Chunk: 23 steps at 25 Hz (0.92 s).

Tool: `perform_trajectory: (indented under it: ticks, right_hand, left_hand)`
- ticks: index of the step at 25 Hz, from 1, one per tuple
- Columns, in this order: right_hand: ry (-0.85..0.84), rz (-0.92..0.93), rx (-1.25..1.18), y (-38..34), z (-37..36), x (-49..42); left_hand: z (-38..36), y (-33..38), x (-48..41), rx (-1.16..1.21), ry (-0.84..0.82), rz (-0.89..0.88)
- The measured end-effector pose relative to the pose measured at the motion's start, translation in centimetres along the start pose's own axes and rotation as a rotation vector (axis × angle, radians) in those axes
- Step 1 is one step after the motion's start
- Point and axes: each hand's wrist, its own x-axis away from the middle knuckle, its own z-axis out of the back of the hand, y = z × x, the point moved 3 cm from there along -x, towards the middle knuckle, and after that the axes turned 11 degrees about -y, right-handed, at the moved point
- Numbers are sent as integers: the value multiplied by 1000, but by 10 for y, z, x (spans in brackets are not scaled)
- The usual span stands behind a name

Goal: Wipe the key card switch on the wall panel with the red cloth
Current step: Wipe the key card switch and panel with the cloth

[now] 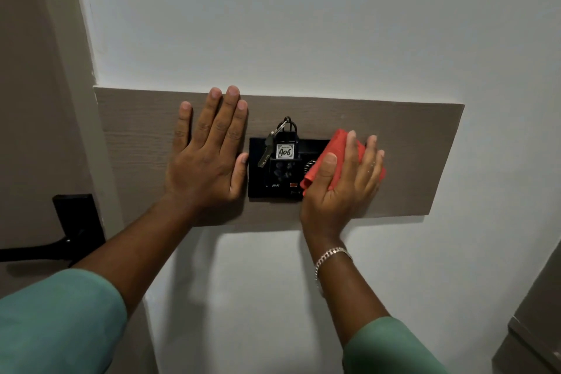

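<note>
A black key card switch (pixel 277 176) is set in a grey-brown wood-grain wall panel (pixel 136 130). A tag marked 406 (pixel 285 151) with a key (pixel 267 147) sits in its slot. My right hand (pixel 343 182) presses a folded red cloth (pixel 334 150) flat against the switch's right part, covering that side. My left hand (pixel 209 149) lies flat on the panel just left of the switch, fingers spread, thumb at the switch's left edge, holding nothing.
A black door handle and its plate (pixel 76 222) stick out at the lower left on a beige door. White wall surrounds the panel. A grey cabinet edge (pixel 537 313) shows at the lower right.
</note>
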Motion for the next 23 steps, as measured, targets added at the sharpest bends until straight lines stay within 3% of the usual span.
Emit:
perform_trajectory:
  ticks: [3,7,12,13,18,20,23]
  right_hand:
    - [-39,39,25,-6,-6,18]
    - [-94,-114,-27,-1,-15,46]
    - [-373,490,309,44,6,50]
    - [-374,499,297,50,10,46]
    - [-154,157,-78,13,-1,35]
    - [-157,236,-66,0,-7,31]
    - [-257,465,165,15,-1,31]
  left_hand:
    - [1,0,0,7,-3,4]
    - [1,-1,0,-6,-10,6]
    - [0,-1,0,-25,-2,10]
    - [0,-1,0,-29,-3,7]
    - [-2,-1,0,-18,4,7]
    - [-2,-1,0,-22,15,-2]
    - [-3,-3,0,-26,27,2]
